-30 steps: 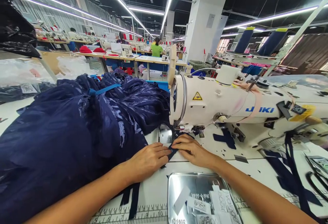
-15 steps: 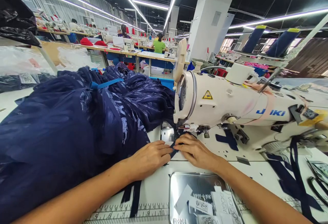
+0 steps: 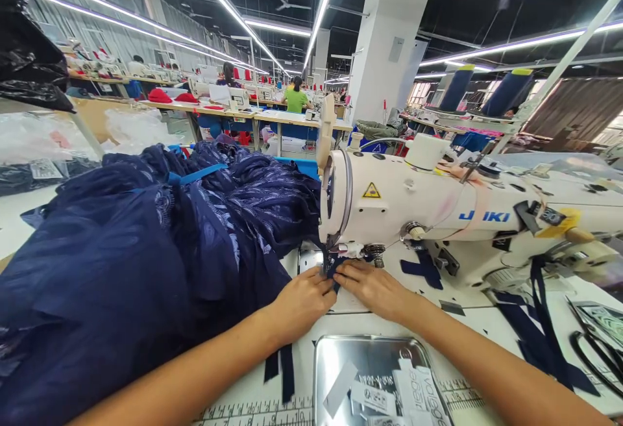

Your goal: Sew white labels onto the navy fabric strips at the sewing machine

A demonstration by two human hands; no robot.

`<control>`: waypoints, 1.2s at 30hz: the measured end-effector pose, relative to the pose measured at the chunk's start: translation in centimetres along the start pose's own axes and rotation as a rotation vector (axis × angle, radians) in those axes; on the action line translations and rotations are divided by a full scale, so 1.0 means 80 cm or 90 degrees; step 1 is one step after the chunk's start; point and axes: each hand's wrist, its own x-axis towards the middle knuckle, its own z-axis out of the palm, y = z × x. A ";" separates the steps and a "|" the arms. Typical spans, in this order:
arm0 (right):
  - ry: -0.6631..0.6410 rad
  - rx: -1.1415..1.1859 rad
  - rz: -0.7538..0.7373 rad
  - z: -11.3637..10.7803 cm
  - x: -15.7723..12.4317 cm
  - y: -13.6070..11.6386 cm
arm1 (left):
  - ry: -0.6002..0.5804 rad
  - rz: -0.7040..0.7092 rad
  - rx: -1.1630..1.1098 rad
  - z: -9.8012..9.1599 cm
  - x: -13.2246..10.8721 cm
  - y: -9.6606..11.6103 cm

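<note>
We hold a navy strip (image 3: 333, 267) of cloth right under the foot of the sewing machine (image 3: 413, 199), on the white table (image 3: 350, 321). Both of our hands meet there, almost touching each other.

Our left hand (image 3: 302, 299) has its fingers bent in close, and the tips pinch the strip from the left side. Our right hand (image 3: 372, 286) lies flatter, fingers nearly straight and close together, with the tips holding the strip down from the right. The strip is small and mostly hidden by our fingers, so we cannot tell how long it is.

Just left of the strip is a shiny needle plate (image 3: 310, 260). Past that lies a big heap of dark blue dress cloth (image 3: 146, 250) with a pale pattern; it covers the whole left side of the table and touches our left arm.

Below our hands sits a metal tray (image 3: 331, 354) with white labels (image 3: 413, 393) in it. Next to it, two dark strip ends (image 3: 281, 366) poke out from under our left wrist, near a printed ruler (image 3: 257, 413) on the table edge.

To the right, more navy strips (image 3: 540, 328) hang off the machine and lie on the table, and black scissors (image 3: 596, 348) rest at the far edge. Far behind, a person in a green shirt (image 3: 295, 99) sits at another table.
</note>
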 end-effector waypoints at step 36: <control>0.022 0.043 0.082 0.010 0.004 0.019 | 0.097 -0.141 0.086 0.019 0.029 0.009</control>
